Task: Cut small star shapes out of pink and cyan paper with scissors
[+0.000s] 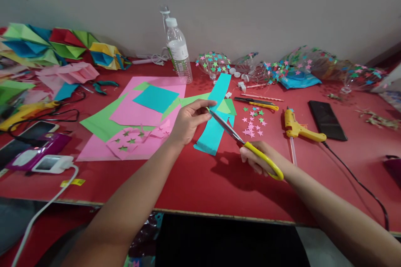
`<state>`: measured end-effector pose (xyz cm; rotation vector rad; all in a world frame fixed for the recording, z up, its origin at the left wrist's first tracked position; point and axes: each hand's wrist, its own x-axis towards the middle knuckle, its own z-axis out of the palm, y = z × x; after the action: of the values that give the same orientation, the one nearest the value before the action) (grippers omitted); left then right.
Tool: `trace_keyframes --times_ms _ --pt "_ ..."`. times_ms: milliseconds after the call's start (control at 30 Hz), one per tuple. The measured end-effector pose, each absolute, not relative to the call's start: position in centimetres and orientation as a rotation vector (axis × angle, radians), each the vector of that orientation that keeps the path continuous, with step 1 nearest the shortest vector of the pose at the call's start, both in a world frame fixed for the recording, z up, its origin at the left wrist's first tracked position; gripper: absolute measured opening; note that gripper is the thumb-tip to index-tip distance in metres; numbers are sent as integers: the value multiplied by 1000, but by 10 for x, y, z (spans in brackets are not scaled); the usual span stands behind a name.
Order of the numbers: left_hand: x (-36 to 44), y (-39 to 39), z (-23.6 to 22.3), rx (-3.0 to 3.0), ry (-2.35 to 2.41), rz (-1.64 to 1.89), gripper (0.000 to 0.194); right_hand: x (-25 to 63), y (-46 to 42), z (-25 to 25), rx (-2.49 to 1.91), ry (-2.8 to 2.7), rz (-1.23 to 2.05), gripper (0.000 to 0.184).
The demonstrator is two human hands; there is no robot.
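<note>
My left hand point(191, 119) is closed in a pinch at a light-blue paper strip point(221, 87), thumb and forefinger together; exactly where the paper sits between them is partly hidden. In my right hand point(258, 156) are scissors with yellow handles point(265, 160), their blades pointing up and left to the left fingertips. The blades look nearly closed. Below the fingers, a wider blue paper piece point(211, 135) lies on the red table. Small pink and green paper stars point(252, 127) are scattered right of it, near a yellow-handled cutter point(263, 105).
Pink and green sheets point(103, 121) and a blue sheet point(156, 98) lie at left. A plastic bottle point(179, 50) stands by the wall. To the right are a glue gun point(296, 127) with a cord and a black phone point(327, 120). Star-covered clear pieces point(214, 64) line the back.
</note>
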<state>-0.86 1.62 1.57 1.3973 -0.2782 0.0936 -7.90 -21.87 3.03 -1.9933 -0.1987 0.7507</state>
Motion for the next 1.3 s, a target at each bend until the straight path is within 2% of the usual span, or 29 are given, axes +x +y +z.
trace_keyframes --times_ms 967,1167,1300 --pt "-9 13 12 1386 -288 57 36 -79 -213 34 -2042 -51 768 51" --pt "-6 12 12 1299 -220 114 41 -76 -218 25 -1973 -102 694 47" --pt "-7 5 4 1272 -159 60 43 -76 -217 22 -1940 -79 497 46"
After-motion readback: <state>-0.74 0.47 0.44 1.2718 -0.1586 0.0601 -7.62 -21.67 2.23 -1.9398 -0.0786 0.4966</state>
